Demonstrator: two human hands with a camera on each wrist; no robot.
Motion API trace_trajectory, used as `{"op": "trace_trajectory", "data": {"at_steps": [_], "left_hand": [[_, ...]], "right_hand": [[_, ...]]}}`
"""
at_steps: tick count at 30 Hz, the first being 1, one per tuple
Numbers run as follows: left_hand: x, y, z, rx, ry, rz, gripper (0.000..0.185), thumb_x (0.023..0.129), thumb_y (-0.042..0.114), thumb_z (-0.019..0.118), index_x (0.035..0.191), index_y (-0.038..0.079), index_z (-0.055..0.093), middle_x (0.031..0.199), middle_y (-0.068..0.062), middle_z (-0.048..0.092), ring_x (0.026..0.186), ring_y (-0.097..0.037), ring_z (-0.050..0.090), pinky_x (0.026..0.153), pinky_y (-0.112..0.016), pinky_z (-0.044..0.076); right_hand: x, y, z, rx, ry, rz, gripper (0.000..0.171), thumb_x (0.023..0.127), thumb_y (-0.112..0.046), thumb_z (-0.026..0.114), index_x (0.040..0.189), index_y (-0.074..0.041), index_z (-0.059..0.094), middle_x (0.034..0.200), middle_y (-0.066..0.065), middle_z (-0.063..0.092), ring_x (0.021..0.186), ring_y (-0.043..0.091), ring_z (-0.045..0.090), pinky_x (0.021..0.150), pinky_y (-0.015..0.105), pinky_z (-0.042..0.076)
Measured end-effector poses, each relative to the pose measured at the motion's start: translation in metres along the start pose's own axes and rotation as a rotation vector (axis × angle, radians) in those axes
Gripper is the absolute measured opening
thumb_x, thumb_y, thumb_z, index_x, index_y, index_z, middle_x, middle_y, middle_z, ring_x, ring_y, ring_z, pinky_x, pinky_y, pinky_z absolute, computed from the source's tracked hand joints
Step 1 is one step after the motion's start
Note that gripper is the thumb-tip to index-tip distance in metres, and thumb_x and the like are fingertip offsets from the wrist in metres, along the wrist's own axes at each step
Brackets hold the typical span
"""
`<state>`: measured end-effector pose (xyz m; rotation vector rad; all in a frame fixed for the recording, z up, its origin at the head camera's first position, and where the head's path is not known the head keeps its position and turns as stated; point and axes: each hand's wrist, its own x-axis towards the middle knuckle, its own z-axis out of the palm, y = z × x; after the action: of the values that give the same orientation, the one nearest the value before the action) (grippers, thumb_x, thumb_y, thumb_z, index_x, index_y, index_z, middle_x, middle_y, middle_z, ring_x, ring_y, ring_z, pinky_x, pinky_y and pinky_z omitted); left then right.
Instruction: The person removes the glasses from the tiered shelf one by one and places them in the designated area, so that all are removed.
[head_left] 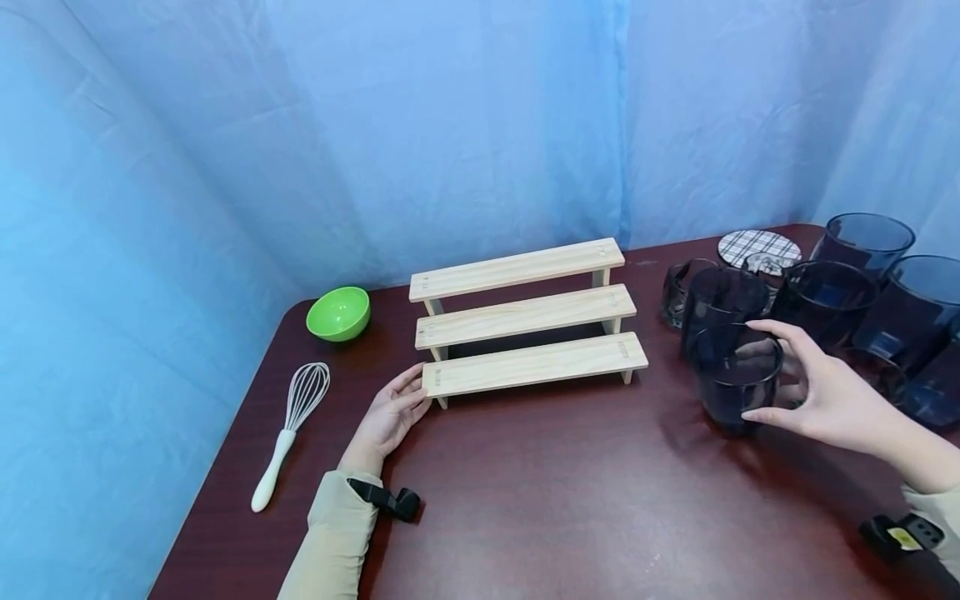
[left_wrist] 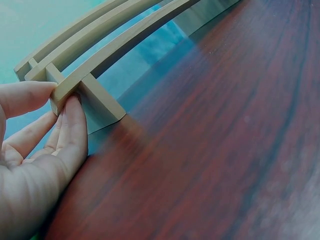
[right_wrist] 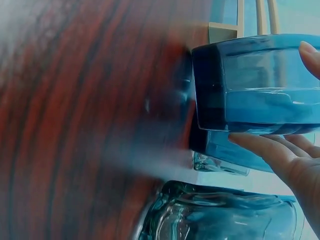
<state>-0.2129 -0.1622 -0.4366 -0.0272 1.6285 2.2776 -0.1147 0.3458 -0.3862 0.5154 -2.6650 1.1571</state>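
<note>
A pale wooden three-step rack [head_left: 525,321] stands at the middle of the dark red-brown table [head_left: 562,508]. My left hand [head_left: 412,392] lies on the table at the rack's left end. Its thumb and straight fingers [left_wrist: 70,135] rest against the end of the lowest step [left_wrist: 65,87]. To the right of the rack, my right hand [head_left: 750,371] grips a dark blue glass tumbler [head_left: 731,383], fingers over the rim and thumb on the near side. In the right wrist view the tumbler [right_wrist: 255,85] fills the frame, with fingers [right_wrist: 280,150] curled against it.
Several more dark glass tumblers [head_left: 825,300] crowd the back right corner, with a small clear glass [head_left: 677,292] and plaid coasters [head_left: 757,247]. A green bowl [head_left: 338,313] and a white-handled whisk [head_left: 288,433] lie left of the rack. Blue cloth hangs behind.
</note>
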Motion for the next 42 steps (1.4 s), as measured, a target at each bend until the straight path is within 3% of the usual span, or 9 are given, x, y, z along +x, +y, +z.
{"op": "trace_trajectory", "data": {"at_steps": [4, 9, 17, 25, 32, 37, 42], "left_hand": [[0.000, 0.000, 0.000, 0.002, -0.001, -0.004, 0.061, 0.093, -0.013, 0.038, 0.149, -0.001, 0.018, 0.101, 0.005, 0.057, 0.089, -0.003, 0.061, 0.077, -0.018, 0.048], [0.000, -0.001, -0.002, 0.001, -0.009, -0.004, 0.061, 0.093, -0.013, 0.038, 0.149, -0.002, 0.017, 0.104, 0.005, 0.057, 0.090, -0.004, 0.061, 0.079, -0.019, 0.048], [0.000, -0.002, -0.004, -0.010, -0.011, 0.011, 0.061, 0.093, -0.012, 0.037, 0.149, -0.002, 0.016, 0.104, 0.006, 0.058, 0.091, -0.004, 0.061, 0.079, -0.019, 0.048], [0.000, -0.002, -0.004, -0.019, -0.002, 0.001, 0.061, 0.093, -0.013, 0.037, 0.149, -0.001, 0.018, 0.103, 0.006, 0.059, 0.090, -0.004, 0.061, 0.079, -0.019, 0.048], [-0.002, -0.002, -0.003, 0.002, 0.002, 0.002, 0.061, 0.093, -0.013, 0.038, 0.149, -0.002, 0.018, 0.105, 0.004, 0.056, 0.091, -0.004, 0.061, 0.079, -0.018, 0.048], [-0.001, -0.003, -0.003, 0.007, 0.006, 0.004, 0.061, 0.093, -0.013, 0.038, 0.149, -0.001, 0.018, 0.104, 0.005, 0.057, 0.090, -0.003, 0.061, 0.078, -0.018, 0.048], [0.001, -0.002, -0.003, 0.005, -0.005, 0.016, 0.061, 0.093, -0.012, 0.040, 0.149, -0.002, 0.017, 0.104, 0.005, 0.057, 0.090, -0.003, 0.061, 0.078, -0.018, 0.049]], "right_hand": [[-0.001, 0.001, -0.003, 0.020, -0.015, -0.026, 0.108, 0.061, 0.009, 0.082, 0.147, -0.007, 0.018, 0.107, -0.032, 0.049, 0.081, -0.009, 0.060, 0.061, 0.012, 0.049], [-0.003, 0.003, -0.007, -0.058, -0.025, -0.003, 0.112, 0.059, 0.001, 0.087, 0.148, -0.010, 0.019, 0.111, -0.023, 0.047, 0.083, -0.012, 0.056, 0.060, 0.012, 0.049], [0.003, 0.001, -0.022, -0.282, -0.050, 0.084, 0.116, 0.050, -0.023, 0.094, 0.144, -0.010, 0.027, 0.109, 0.022, 0.061, 0.075, -0.013, 0.053, 0.056, 0.017, 0.044], [0.007, 0.002, -0.029, -0.374, -0.074, 0.081, 0.116, 0.046, -0.029, 0.094, 0.141, -0.009, 0.031, 0.107, 0.017, 0.064, 0.077, -0.009, 0.055, 0.055, 0.022, 0.044], [0.009, 0.002, -0.030, -0.445, -0.086, 0.055, 0.117, 0.043, -0.032, 0.094, 0.140, -0.008, 0.033, 0.108, 0.015, 0.064, 0.083, 0.024, 0.064, 0.057, 0.027, 0.047], [0.010, 0.002, -0.033, -0.471, -0.085, 0.023, 0.117, 0.041, -0.032, 0.095, 0.139, -0.008, 0.035, 0.106, 0.012, 0.064, 0.082, 0.016, 0.063, 0.058, 0.025, 0.047], [0.011, 0.002, -0.034, -0.487, -0.081, 0.015, 0.117, 0.041, -0.028, 0.095, 0.139, -0.007, 0.035, 0.106, 0.013, 0.064, 0.082, 0.024, 0.063, 0.056, 0.025, 0.046]]}}
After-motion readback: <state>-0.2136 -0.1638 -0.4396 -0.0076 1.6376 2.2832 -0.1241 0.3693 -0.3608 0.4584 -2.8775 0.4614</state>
